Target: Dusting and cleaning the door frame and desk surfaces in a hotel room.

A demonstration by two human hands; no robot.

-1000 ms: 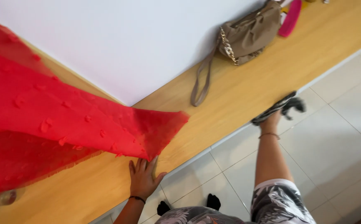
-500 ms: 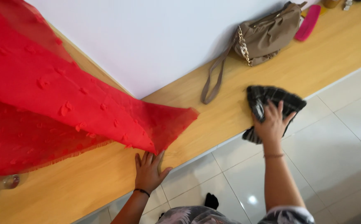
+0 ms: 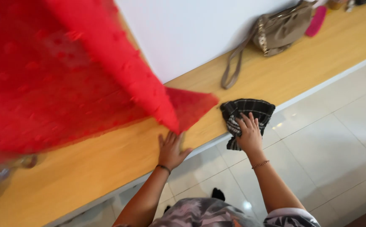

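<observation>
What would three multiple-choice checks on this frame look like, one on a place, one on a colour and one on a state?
1. Where does the tan bag sit?
A. On the wooden ledge against the white wall
B. On the tiled floor
C. On the red fabric

2. What colour is the cloth under the right hand?
A. Plain yellow
B. Dark with light checks
C. Bright green

3. How is the left hand placed?
A. Closed in a fist around the bag strap
B. Raised clear of everything
C. Flat, fingers spread, on the ledge below the red fabric

Answers: 1 A, the bag leans at the wall on the wood. 2 B, the crumpled cloth is dark with pale lines. 3 C, the palm lies open on the wood at the fabric's edge.
</observation>
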